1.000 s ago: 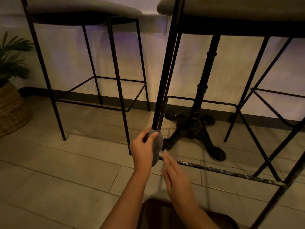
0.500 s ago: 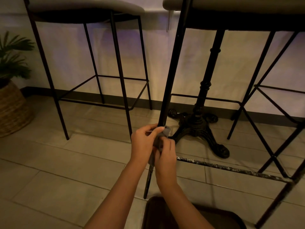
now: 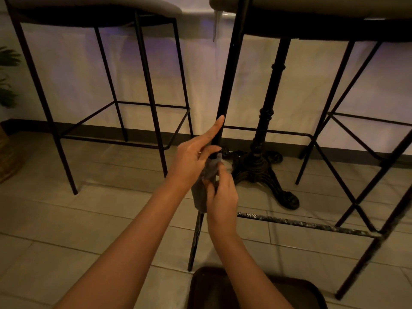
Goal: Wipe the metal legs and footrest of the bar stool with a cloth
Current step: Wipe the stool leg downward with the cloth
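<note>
A black metal leg of the near bar stool runs down the middle of the view. A grey cloth is wrapped around it at about footrest height. My left hand holds the cloth's upper part against the leg, with the index finger stretched up along the metal. My right hand grips the cloth from the right, just below. The worn, speckled footrest bar runs off to the right from the leg. The leg's lower end shows below the cloth.
A second bar stool stands to the left. An ornate cast-iron table base sits behind the leg. A plant in a woven basket is at the far left. A dark brown tray-like thing lies at the bottom. The floor is tiled.
My right hand came from open air onto the cloth and now grips it below my left hand. My left index finger has stretched up along the leg.
</note>
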Tool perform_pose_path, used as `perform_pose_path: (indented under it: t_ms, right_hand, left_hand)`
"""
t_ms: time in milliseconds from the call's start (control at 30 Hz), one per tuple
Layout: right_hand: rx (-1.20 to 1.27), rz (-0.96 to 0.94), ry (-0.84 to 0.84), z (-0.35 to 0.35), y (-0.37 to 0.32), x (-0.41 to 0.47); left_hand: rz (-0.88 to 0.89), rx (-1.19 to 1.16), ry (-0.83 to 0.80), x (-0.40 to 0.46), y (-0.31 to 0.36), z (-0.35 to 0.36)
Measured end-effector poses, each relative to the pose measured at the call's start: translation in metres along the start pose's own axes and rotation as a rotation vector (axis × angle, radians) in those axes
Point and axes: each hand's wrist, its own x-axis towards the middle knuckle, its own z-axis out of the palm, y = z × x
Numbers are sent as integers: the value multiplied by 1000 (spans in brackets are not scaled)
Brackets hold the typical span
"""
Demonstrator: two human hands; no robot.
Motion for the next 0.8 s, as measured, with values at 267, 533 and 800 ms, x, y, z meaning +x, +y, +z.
perform_pose_path:
  t_ms: [267,533,800]
  right_hand:
    - [-83,-116,105,6,1,2]
    - [-88,-48,70,14,11,-6]
    - [-90,-98,121,5,-3,11]
  left_hand:
    - [127,74,47,4,-6,-1]
    - [110,55,56,3,-9,2]
    - [110,38,57,0,-10,2]
